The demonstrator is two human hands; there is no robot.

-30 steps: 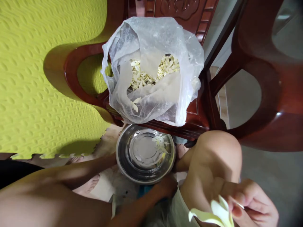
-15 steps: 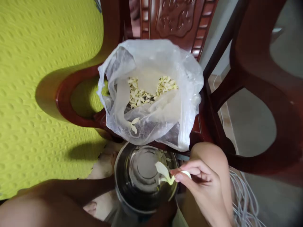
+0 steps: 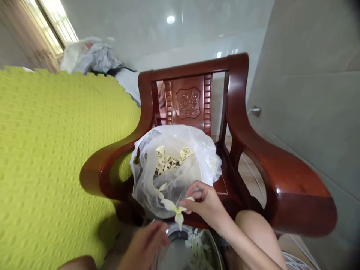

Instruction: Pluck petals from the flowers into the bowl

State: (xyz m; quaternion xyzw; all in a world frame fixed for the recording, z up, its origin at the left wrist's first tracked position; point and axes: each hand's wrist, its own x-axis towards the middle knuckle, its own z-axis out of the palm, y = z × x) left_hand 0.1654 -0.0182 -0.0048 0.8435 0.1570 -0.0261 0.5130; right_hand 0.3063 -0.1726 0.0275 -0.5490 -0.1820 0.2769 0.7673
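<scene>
A white plastic bag [image 3: 206,157] stands open on the wooden chair, with many pale petals [image 3: 168,164] inside. One loose flower [image 3: 161,191] lies on the bag's near side. Between the fingertips of my right hand [image 3: 204,202] is a pale yellow-white flower [image 3: 177,212], held over the bag's near edge. My left hand [image 3: 149,242] is blurred, left of the flower and over the left rim of the metal bowl [image 3: 216,249]; what its fingers hold, if anything, is unclear. Pale petals [image 3: 197,243] lie in the bowl's right part.
The carved chair [image 3: 239,93] has wide curved arms on both sides of the bag. A yellow textured mat [image 3: 56,150] covers the left. Behind it are plastic bags [image 3: 92,56] near a window. My knee [image 3: 258,232] and white cables [image 3: 298,260] are at the lower right.
The view has tilted up, showing the whole chair and wall. My right hand has moved from over the bowl to the bag's near edge with the flower. My left hand has come into view.
</scene>
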